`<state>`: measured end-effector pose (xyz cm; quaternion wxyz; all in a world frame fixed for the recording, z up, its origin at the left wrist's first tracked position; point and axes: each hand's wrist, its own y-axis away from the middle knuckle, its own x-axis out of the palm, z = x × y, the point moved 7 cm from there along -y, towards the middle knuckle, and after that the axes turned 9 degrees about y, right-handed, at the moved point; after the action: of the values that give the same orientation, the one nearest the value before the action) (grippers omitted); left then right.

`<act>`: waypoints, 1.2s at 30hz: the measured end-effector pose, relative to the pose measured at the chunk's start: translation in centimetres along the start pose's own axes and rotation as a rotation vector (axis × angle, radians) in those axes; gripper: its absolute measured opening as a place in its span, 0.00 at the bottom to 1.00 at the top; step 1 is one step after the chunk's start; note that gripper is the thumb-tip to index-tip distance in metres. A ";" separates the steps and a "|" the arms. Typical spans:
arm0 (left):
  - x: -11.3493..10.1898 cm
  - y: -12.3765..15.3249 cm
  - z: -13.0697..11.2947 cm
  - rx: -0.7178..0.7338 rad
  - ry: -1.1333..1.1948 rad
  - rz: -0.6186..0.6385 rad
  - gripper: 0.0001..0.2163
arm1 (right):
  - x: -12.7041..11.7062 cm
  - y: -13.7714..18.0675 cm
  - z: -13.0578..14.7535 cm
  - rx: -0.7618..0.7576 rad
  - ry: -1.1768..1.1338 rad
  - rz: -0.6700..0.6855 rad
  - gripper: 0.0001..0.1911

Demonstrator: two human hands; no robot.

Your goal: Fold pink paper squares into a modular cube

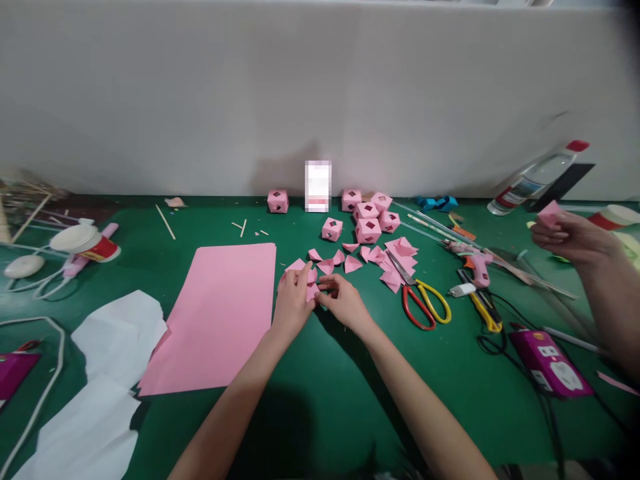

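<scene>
My left hand [295,297] is closed around a small folded pink paper piece [312,291], near the middle of the table. From the other side my right hand [344,301] pinches the edge of the same piece, its fingertips almost meeting the left ones. Part of the paper is hidden behind my fingers. Just beyond my hands lie several loose folded pink paper pieces [353,265]. A stack of pink paper sheets [225,307] lies left of my left hand. Scissors [420,300] with one red and one yellow handle rest to the right, blades on a pink paper pile [401,257].
Finished-looking pink paper cubes [368,231] stand by the wall. At right are a pink glue gun [477,263], a yellow cutter [486,313], a purple box [550,363] with cables and a leaning bottle [535,177]. Another person's hand [575,233] holds pink paper. A cup [85,241] lies left.
</scene>
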<state>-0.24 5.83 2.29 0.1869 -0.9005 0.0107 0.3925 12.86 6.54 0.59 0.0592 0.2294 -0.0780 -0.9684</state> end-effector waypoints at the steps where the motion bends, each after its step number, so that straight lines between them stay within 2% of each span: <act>1: 0.0 0.0 0.0 -0.005 -0.006 0.008 0.34 | 0.2 -0.1 -0.1 0.015 -0.010 0.016 0.18; 3: -0.1 0.1 0.0 -0.010 -0.027 0.009 0.36 | 0.4 -0.3 -0.3 0.044 -0.040 0.053 0.21; 5: -0.3 0.2 -0.1 -0.010 -0.043 -0.014 0.38 | 0.4 -0.4 -0.2 0.051 -0.021 0.074 0.19; 10: -0.4 0.3 -0.1 -0.012 -0.076 -0.022 0.42 | 0.0 -0.4 0.8 -0.005 0.258 0.048 0.10; 12: -0.4 0.2 -0.1 -0.005 -0.079 -0.022 0.42 | 0.0 -0.4 1.1 -0.018 0.298 0.047 0.08; 18: -0.3 0.3 0.2 -0.013 -0.042 -0.028 0.43 | 0.0 -0.7 1.5 0.011 0.210 0.063 0.17; 21: -0.1 0.4 0.4 -0.020 -0.014 -0.029 0.43 | 0.2 -1.0 1.7 0.013 0.248 0.086 0.18; 25: -0.1 0.5 0.3 0.019 -0.069 -0.058 0.45 | 0.4 -1.7 2.4 -0.138 0.442 0.059 0.19; 29: -0.2 0.6 -0.2 0.065 -0.169 -0.087 0.46 | 1.1 -2.7 2.5 -0.219 0.517 0.125 0.16; 33: -0.4 0.9 -0.3 0.066 -0.193 -0.091 0.45 | 0.8 -3.4 2.9 -0.251 0.475 0.135 0.10; 36: -0.9 1.1 -0.3 0.044 -0.080 -0.122 0.42 | 0.1 -3.5 2.8 -0.205 0.202 0.163 0.04</act>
<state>-0.89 4.58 2.77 0.2303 -0.8788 -0.0430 0.4158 11.23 10.33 2.38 0.1681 0.3112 0.0090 -0.9353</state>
